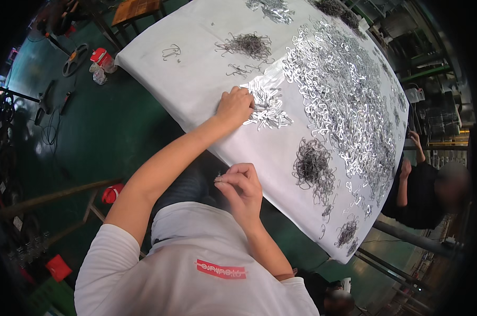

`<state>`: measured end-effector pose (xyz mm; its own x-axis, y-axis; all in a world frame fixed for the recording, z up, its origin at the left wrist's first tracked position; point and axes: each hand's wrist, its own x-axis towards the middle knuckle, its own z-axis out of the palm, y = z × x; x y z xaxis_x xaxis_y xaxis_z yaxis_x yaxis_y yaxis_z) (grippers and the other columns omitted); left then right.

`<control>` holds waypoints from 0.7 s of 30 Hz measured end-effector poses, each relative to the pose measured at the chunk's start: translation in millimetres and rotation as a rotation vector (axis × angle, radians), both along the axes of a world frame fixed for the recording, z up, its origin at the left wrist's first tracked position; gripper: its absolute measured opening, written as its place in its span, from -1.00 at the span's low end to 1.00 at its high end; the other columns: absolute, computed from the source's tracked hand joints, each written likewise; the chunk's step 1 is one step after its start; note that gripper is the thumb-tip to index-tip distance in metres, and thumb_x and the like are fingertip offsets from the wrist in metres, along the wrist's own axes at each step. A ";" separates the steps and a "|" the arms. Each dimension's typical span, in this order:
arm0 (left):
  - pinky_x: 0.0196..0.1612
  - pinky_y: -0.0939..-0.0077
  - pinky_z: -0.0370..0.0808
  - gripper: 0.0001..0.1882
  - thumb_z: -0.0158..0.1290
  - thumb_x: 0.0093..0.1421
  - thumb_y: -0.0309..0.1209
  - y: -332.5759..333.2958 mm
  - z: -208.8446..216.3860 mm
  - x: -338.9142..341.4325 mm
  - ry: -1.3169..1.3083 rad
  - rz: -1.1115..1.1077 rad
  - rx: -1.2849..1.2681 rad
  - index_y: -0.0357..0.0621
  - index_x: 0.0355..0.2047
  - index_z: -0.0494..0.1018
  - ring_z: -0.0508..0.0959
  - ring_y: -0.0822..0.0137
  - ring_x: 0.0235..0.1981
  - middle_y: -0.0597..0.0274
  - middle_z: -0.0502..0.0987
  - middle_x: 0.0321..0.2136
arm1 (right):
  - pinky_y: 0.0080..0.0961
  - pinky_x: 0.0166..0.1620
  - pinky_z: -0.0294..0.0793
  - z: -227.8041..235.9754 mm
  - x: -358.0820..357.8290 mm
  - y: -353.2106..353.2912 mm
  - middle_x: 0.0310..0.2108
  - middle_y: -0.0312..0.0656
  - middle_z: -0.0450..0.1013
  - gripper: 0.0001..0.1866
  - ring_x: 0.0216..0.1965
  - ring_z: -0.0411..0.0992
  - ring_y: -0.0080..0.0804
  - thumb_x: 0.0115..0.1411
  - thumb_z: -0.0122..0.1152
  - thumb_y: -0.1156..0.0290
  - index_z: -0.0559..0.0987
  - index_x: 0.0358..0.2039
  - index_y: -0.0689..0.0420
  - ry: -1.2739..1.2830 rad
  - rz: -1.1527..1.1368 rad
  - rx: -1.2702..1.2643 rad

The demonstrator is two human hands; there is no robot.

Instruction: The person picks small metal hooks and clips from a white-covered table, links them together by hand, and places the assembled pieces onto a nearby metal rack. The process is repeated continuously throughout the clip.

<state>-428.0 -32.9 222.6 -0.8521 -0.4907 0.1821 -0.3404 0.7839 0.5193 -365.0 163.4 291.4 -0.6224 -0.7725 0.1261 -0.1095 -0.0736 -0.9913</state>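
Note:
My left hand [236, 109] lies at the left edge of a small heap of shiny metal hooks [270, 108] on the white-covered table [196, 68]. Its fingers are curled against the hooks, and the fingertips are partly hidden, so what they grip cannot be made out. Closer to my body, just off the table's near edge, my right hand [244, 192] is raised with thumb and fingers pinched. A tiny greyish metal piece [218, 176] shows at its fingertips; its exact shape is too small to tell.
A broad spread of shiny hooks [344, 100] covers the table's right half. Darker wire hooks form one pile [249, 46] farther back and another [312, 166] nearer. Another person [428, 189] works at the right edge. A red-and-white container [102, 59] stands on the green floor at left.

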 end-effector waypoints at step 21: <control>-0.29 0.68 0.50 -0.82 0.17 0.14 -0.50 55.4 87.9 165.0 0.399 0.131 1.040 -0.34 -0.25 0.54 0.56 0.57 -0.38 0.28 0.60 -0.41 | -0.66 -0.34 0.39 -6.3 3.2 -16.6 -0.31 -0.29 0.31 -0.90 -0.32 0.36 -0.55 0.03 0.33 0.57 0.61 -0.39 0.21 0.102 -0.053 0.028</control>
<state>-263.1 22.5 310.5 -0.7550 -0.6446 -0.1199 -0.0510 -0.1246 0.9909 -361.9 146.8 285.1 -0.6476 -0.7429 0.1693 -0.2125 -0.0373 -0.9764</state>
